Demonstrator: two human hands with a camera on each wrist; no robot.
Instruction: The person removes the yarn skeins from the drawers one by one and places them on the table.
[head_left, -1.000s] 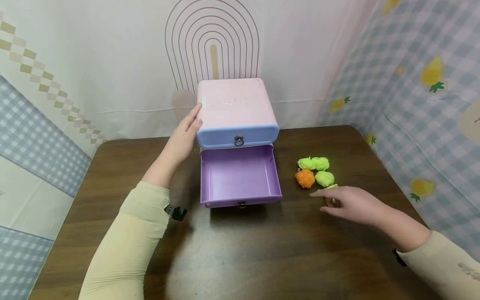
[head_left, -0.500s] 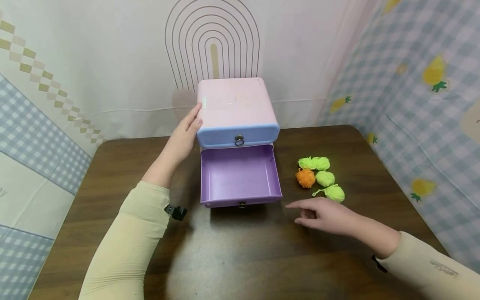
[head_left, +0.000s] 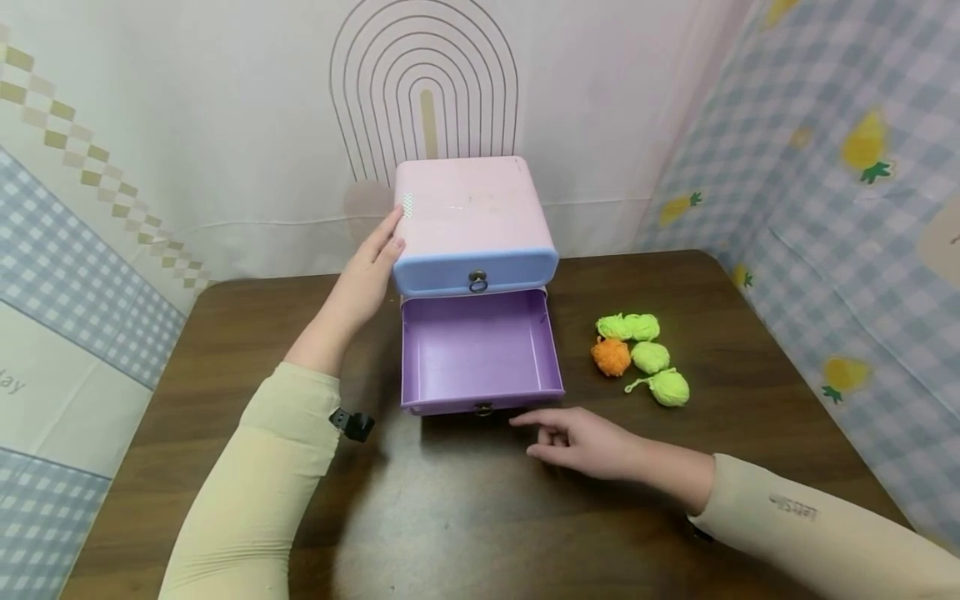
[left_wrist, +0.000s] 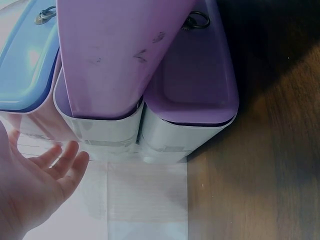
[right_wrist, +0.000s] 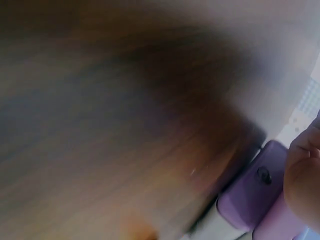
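Note:
A small stack of drawers (head_left: 468, 204) stands at the back of the table, its top unit pink with a blue front. Below the blue front, a purple drawer (head_left: 480, 346) is pulled out, and its inside is bare. My left hand (head_left: 363, 271) rests against the left side of the pink unit, fingers relaxed. In the left wrist view, a lower purple drawer (left_wrist: 195, 75) sits closed. My right hand (head_left: 588, 442), holding nothing, is just in front of the pulled-out drawer's right front corner, index finger pointing at its ring pull (head_left: 483, 409).
To the right of the drawers lie several bright green yarn balls (head_left: 651, 357) and one orange yarn ball (head_left: 611, 357). The nearest green ball (head_left: 669, 387) trails a loose strand. Patterned cloth (head_left: 847, 250) hangs behind and at both sides of the wooden table (head_left: 480, 517).
My right hand has moved left from beside the green yarn balls to the front of the pulled-out drawer. The left hand and the drawers have stayed put.

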